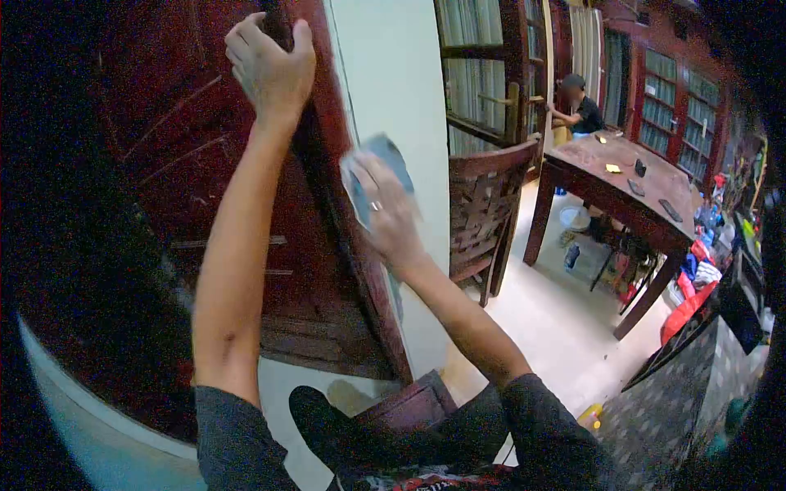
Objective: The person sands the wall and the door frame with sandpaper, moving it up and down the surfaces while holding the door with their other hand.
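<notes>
The fingers (366, 170) of the right hand (389, 204) lie over a grey-blue cloth (397, 159), a ring on one of them; they are blurred, so I cannot tell whether they clamp it. The cloth is against the right edge of a dark red wooden frame (360, 237), overlapping the white wall (401, 65) beside it, and shows on both sides of the fingers.

The left hand (274, 69) is higher up, at the dark wood near the top of the frame. Its fingers are bent and its thumb stands apart from them, with dark wood between; whether they grip it I cannot tell.

Right of the wall, a woven-backed chair (489, 209) stands near the left end of a wooden table (577, 154). On the table, a dark flat object (670, 210) lies near the near right corner, with another (636, 188) farther left, close to the near edge. A small black object (640, 168) and a yellow item (612, 168) lie beyond that one. Another person (586, 114) in a dark cap sits beyond the table's far left corner.
</notes>
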The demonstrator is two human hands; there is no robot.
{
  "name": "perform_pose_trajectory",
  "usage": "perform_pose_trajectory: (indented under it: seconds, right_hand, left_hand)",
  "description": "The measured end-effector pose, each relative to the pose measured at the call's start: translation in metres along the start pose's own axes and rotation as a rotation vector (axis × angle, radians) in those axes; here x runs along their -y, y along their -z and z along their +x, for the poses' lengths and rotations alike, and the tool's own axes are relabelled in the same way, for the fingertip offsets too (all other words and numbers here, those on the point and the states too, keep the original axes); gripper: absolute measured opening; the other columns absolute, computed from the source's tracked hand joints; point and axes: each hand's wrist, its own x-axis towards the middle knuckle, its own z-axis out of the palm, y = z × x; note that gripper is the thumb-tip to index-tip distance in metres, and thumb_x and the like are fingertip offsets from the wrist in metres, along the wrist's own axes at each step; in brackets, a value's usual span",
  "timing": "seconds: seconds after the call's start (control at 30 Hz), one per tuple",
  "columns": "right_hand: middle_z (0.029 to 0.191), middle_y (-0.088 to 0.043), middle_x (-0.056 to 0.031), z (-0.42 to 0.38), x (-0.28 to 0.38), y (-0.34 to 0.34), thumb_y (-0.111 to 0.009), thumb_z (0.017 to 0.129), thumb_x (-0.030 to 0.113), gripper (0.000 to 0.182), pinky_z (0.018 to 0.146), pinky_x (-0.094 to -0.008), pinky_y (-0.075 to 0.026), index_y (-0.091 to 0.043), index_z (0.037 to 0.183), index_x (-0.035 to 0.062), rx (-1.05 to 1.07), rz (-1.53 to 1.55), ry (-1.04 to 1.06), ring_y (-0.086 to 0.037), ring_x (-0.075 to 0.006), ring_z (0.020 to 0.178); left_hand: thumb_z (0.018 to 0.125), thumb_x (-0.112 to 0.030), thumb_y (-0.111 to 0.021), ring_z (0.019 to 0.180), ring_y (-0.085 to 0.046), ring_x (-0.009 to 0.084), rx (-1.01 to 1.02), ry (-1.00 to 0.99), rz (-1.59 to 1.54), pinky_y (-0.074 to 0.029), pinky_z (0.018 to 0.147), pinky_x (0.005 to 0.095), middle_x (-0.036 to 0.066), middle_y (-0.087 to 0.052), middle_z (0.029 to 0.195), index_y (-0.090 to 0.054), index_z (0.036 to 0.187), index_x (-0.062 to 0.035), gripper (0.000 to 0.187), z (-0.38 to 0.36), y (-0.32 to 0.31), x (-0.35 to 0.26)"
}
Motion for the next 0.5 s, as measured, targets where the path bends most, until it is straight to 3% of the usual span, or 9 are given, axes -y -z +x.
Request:
perform_pose_trajectory:
  seconds: [0.03, 0.1, 0.17, 0.2, 0.3, 0.43, 0.5]
  right_hand:
    - [0.134, -0.044, -0.0192, 0.023, 0.003, -0.003, -0.049, 0.084, 0.003, 0.049, 0.105, -0.0406, -0.033, -0.040, 0.132, -0.0033, -0.001, 0.001, 0.010, -0.041, -0.0360, 0.125]
    - [0.142, -0.035, -0.0207, 0.053, 0.013, -0.006, -0.045, 0.084, 0.004, 0.054, 0.109, -0.0422, -0.026, -0.035, 0.137, -0.0021, -0.005, -0.020, -0.055, -0.032, -0.0355, 0.133]
    - [0.144, -0.031, -0.0212, 0.045, 0.013, -0.019, -0.044, 0.085, 0.006, 0.056, 0.110, -0.0432, -0.022, -0.032, 0.139, -0.0019, 0.029, -0.038, -0.069, -0.027, -0.0351, 0.135]
    - [0.146, -0.027, -0.0217, 0.037, 0.011, -0.025, -0.042, 0.085, 0.007, 0.057, 0.112, -0.0442, -0.017, -0.030, 0.140, -0.0018, 0.055, -0.066, -0.086, -0.023, -0.0348, 0.138]
    - [0.146, -0.027, -0.0228, -0.019, 0.004, -0.041, -0.043, 0.086, 0.011, 0.058, 0.113, -0.0453, -0.013, -0.029, 0.140, -0.0033, 0.064, -0.050, -0.098, -0.022, -0.0352, 0.138]
    - [0.146, -0.027, -0.0234, -0.128, 0.005, -0.034, -0.044, 0.090, 0.020, 0.059, 0.112, -0.0476, -0.015, -0.026, 0.141, -0.0043, 0.286, -0.049, -0.202, -0.021, -0.0354, 0.138]
    - [0.146, -0.027, -0.0229, -0.158, 0.006, -0.034, -0.044, 0.091, 0.019, 0.058, 0.112, -0.0481, -0.015, -0.026, 0.141, -0.0040, 0.286, -0.045, -0.196, -0.021, -0.0355, 0.138]
  left_hand:
    - [0.077, -0.032, -0.064, 0.092, -0.053, 0.0378, -0.009, 0.000, 0.004, -0.042, 0.086, 0.0446, 0.019, -0.054, 0.091, -0.052, 0.099, 0.0005, 0.041, 0.006, -0.020, 0.005]
    - [0.077, -0.052, -0.063, 0.099, -0.054, 0.0404, 0.354, 0.720, -0.252, -0.043, 0.088, 0.0462, 0.025, -0.057, 0.102, -0.051, 0.106, 0.0039, 0.064, 0.007, -0.042, 0.017]
    - [0.086, -0.051, -0.055, 0.123, -0.033, 0.0423, 0.505, 0.637, -0.168, -0.031, 0.102, 0.0479, 0.026, -0.033, 0.131, -0.028, 0.131, 0.0021, 0.075, -0.004, -0.017, -0.020]
    - [0.088, -0.048, -0.053, 0.121, -0.037, 0.0421, 0.389, 0.479, -0.183, -0.034, 0.098, 0.0471, 0.028, -0.038, 0.127, -0.032, 0.128, 0.0031, 0.068, -0.012, -0.016, -0.019]
    - [0.088, -0.046, -0.055, 0.113, -0.045, 0.0417, 0.381, 0.502, -0.140, -0.039, 0.094, 0.0468, 0.028, -0.045, 0.120, -0.036, 0.126, 0.0043, 0.065, -0.006, -0.005, -0.029]
    - [0.087, -0.044, -0.055, 0.107, -0.051, 0.0414, 0.364, 0.530, -0.066, -0.042, 0.090, 0.0466, 0.028, -0.049, 0.115, -0.039, 0.124, 0.0060, 0.064, -0.011, 0.003, -0.036]
    - [0.087, -0.043, -0.055, 0.105, -0.053, 0.0407, 0.348, 0.493, 0.033, -0.044, 0.089, 0.0463, 0.027, -0.051, 0.112, -0.040, 0.123, 0.0076, 0.063, -0.010, -0.002, -0.037]
